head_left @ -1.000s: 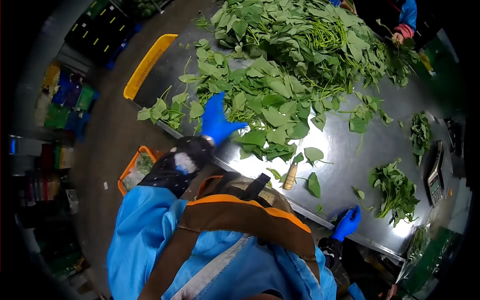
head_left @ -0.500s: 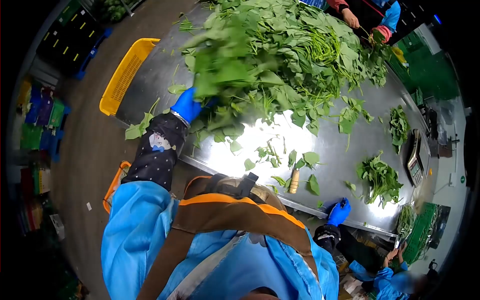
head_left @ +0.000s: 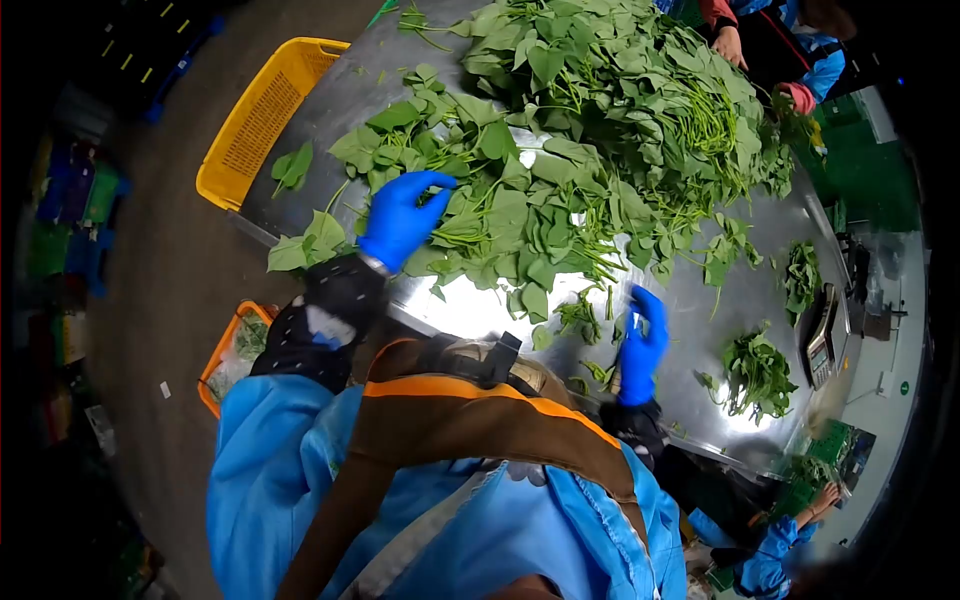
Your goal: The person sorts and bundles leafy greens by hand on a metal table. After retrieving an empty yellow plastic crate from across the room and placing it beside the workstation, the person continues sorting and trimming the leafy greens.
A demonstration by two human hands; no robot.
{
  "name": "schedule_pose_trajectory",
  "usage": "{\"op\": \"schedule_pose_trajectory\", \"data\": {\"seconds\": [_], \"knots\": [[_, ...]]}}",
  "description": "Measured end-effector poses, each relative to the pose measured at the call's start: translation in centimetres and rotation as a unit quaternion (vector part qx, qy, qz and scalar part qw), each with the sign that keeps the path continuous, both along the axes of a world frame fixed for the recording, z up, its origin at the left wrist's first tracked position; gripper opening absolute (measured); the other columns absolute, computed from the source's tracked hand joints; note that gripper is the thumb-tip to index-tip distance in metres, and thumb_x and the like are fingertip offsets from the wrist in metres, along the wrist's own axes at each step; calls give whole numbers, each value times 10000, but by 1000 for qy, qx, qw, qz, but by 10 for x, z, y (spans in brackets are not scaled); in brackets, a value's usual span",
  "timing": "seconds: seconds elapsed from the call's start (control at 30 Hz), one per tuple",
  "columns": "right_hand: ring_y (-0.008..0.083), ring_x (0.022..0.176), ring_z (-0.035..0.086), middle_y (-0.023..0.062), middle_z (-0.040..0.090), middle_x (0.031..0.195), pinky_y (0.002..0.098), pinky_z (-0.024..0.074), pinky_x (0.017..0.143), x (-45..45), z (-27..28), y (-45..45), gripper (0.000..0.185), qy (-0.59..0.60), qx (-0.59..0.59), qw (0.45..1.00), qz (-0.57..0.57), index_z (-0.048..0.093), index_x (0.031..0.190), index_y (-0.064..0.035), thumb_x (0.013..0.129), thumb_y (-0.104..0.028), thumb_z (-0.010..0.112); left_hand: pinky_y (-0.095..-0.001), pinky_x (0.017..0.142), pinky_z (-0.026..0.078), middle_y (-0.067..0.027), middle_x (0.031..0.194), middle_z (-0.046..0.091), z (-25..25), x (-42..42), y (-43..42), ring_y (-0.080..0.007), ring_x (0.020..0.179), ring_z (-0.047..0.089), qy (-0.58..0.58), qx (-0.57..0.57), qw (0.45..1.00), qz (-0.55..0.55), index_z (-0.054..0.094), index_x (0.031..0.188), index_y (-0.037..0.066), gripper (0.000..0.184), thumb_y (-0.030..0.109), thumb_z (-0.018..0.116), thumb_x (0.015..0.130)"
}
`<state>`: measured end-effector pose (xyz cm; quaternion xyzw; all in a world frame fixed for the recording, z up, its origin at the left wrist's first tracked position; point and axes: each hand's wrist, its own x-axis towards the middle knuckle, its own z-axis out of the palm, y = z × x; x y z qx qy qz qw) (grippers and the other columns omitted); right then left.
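My left hand (head_left: 405, 215), in a blue glove, is over the loose leafy stems (head_left: 490, 215) near the table's front edge. Its thumb and fingers are apart with nothing between them. To the right, my right hand (head_left: 642, 345), also gloved in blue, hovers by the front edge beside small stem scraps (head_left: 580, 318). Its fingers are stretched and slightly curved, and I see nothing held in them. Behind the spread stems rises a large heap of green leafy stems (head_left: 640, 110). The wooden handle is mostly hidden near my right hand.
A yellow crate (head_left: 255, 125) stands at the table's left end, and an orange basket (head_left: 236, 350) is below it. Two leafy bunches, the nearer one (head_left: 757, 375) by a scale (head_left: 822, 340), lie right on the metal table (head_left: 690, 320). Co-workers' hands (head_left: 730, 45) are at the far side and lower right.
My left hand has let go of the lifted leafy stems, which now lie spread in front of me. My right hand has moved up and left from the table's front edge.
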<state>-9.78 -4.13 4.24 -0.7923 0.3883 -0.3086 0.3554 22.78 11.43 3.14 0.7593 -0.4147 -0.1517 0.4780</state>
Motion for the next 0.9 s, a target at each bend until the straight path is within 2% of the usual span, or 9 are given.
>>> {"op": "schedule_pose_trajectory", "data": {"seconds": [0.1, 0.2, 0.3, 0.37, 0.43, 0.47, 0.77, 0.87, 0.9], "knots": [[240, 874, 552, 98, 582, 945, 306, 428, 767, 92, 28, 37, 236, -26, -10, 977, 210, 582, 1000, -60, 770, -25, 540, -352, 780, 414, -98, 920, 578, -13, 12, -18, -272, 891, 537, -148, 58, 986, 52, 588, 937, 82, 271, 177, 652, 692], [219, 849, 565, 102, 584, 925, 286, 430, 750, 130, 18, 69, 213, -17, 47, 969, 242, 592, 978, -41, 773, -1, 548, -394, 698, 401, -90, 743, 547, -25, 39, -14, -259, 810, 524, -330, 162, 927, 73, 621, 756, 119, 169, 240, 679, 654], [182, 800, 573, 72, 603, 897, 261, 437, 719, 144, -3, 88, 186, -25, 136, 962, 234, 603, 957, -42, 788, 0, 537, -404, 660, 405, -89, 741, 552, -43, 66, -14, -269, 780, 530, -235, 148, 960, 30, 625, 746, 116, 170, 239, 686, 645], [155, 797, 572, 65, 605, 890, 250, 436, 714, 146, -1, 91, 192, -15, 168, 965, 199, 605, 960, -43, 786, 3, 540, -314, 616, 442, -70, 715, 582, -26, 65, -16, -210, 680, 566, -24, -44, 996, 71, 636, 778, 62, 172, 180, 701, 671], [126, 796, 563, 52, 603, 890, 238, 435, 710, 149, 0, 87, 195, -42, 199, 968, 144, 605, 974, -41, 795, -2, 537, -240, 661, 446, -44, 785, 619, 12, 58, -12, -116, 723, 570, 293, -87, 948, 88, 639, 850, 15, 170, 127, 677, 728], [119, 802, 559, 45, 601, 891, 236, 435, 709, 149, -1, 83, 194, -59, 206, 971, 111, 601, 991, -35, 818, -12, 518, -205, 681, 444, -32, 837, 624, 29, 55, -9, -70, 761, 551, 339, -59, 936, 74, 630, 916, -9, 179, 103, 638, 777], [109, 813, 548, 36, 585, 942, 239, 422, 727, 168, 27, 25, 349, -132, 412, 900, 46, 556, 1065, -15, 858, -293, 513, -216, 713, 443, -29, 887, 621, 10, -16, -22, -83, 795, 544, 412, -110, 903, -57, 613, 1011, 30, 218, 73, 600, 798], [81, 776, 537, 20, 597, 884, 227, 405, 698, 172, 19, 21, 301, -163, 426, 889, 33, 600, 958, -38, 843, -309, 534, -220, 691, 442, -32, 862, 625, 0, -34, -24, -77, 766, 540, 412, -50, 908, -63, 619, 976, 18, 212, 111, 625, 785], [75, 606, 426, -17, 510, 665, 250, 340, 556, 172, 23, 24, 230, -202, 442, 874, -2, 565, 716, -56, 802, -265, 605, -220, 686, 441, -32, 853, 626, 0, -36, -24, -76, 758, 540, 406, -35, 911, -66, 621, 966, 15, 214, 121, 633, 781]]}}
